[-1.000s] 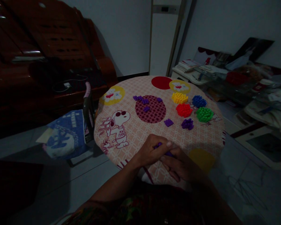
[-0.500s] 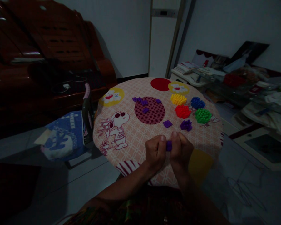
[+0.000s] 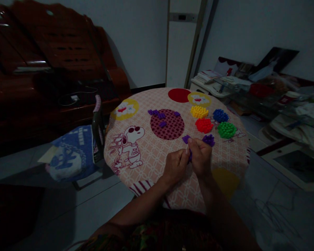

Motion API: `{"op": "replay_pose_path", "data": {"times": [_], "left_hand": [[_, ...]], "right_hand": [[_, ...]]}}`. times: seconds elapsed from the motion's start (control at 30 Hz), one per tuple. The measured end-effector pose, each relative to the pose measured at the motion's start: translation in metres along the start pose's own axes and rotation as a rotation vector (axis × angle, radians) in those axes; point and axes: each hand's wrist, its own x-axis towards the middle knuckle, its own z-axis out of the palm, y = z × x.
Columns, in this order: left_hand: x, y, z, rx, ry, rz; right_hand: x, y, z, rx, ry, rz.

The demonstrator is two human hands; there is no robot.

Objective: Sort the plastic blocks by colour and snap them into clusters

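Observation:
My left hand and my right hand meet over the near part of the round table, both closed on purple toy pieces that are mostly covered by my fingers. Just beyond my fingertips lies a flat purple piece. A small purple pile is right of it, partly behind my right hand. Farther off, on the dark red printed circle, are more purple pieces, some in a joined row.
Piles of yellow, red, blue and green pieces sit at the right of the patterned tablecloth. A chair stands at the left. A cluttered cabinet is at the right, a wooden sofa behind.
My right hand has tilted and risen slightly against my left, which has turned too. The purple pieces between them show less. The piles have not been touched.

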Motion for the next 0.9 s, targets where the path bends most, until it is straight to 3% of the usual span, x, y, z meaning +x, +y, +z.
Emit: {"op": "replay_pose_path", "data": {"times": [0.07, 0.17, 0.23, 0.33, 0.43, 0.57, 0.63, 0.77, 0.9], "left_hand": [[0.000, 0.001, 0.001, -0.014, -0.005, 0.001], [-0.002, 0.001, 0.003, -0.157, -0.072, -0.081], [-0.004, -0.001, 0.003, -0.186, -0.063, -0.061], [-0.004, -0.004, 0.001, -0.118, -0.063, 0.050], [0.001, -0.002, -0.006, -0.079, -0.157, 0.045], [0.015, 0.007, -0.022, 0.018, -0.255, 0.045], [0.026, 0.014, -0.031, 0.036, -0.372, 0.069], [0.051, 0.028, -0.044, 0.003, -0.663, 0.067], [0.068, 0.043, -0.045, 0.030, -0.964, -0.038]], "right_hand": [[0.003, -0.002, -0.001, 0.009, -0.020, -0.006], [0.003, -0.006, -0.002, 0.104, -0.074, 0.108], [0.002, -0.010, -0.003, 0.145, -0.092, 0.151], [0.002, -0.013, -0.004, 0.085, -0.106, 0.068], [0.008, -0.012, -0.008, 0.038, -0.141, 0.009], [0.018, -0.014, -0.023, -0.068, -0.346, 0.055], [0.023, -0.020, -0.035, -0.147, -0.486, 0.108], [0.028, -0.034, -0.056, -0.147, -0.775, 0.347], [0.027, -0.042, -0.066, -0.148, -0.883, 0.476]]}}
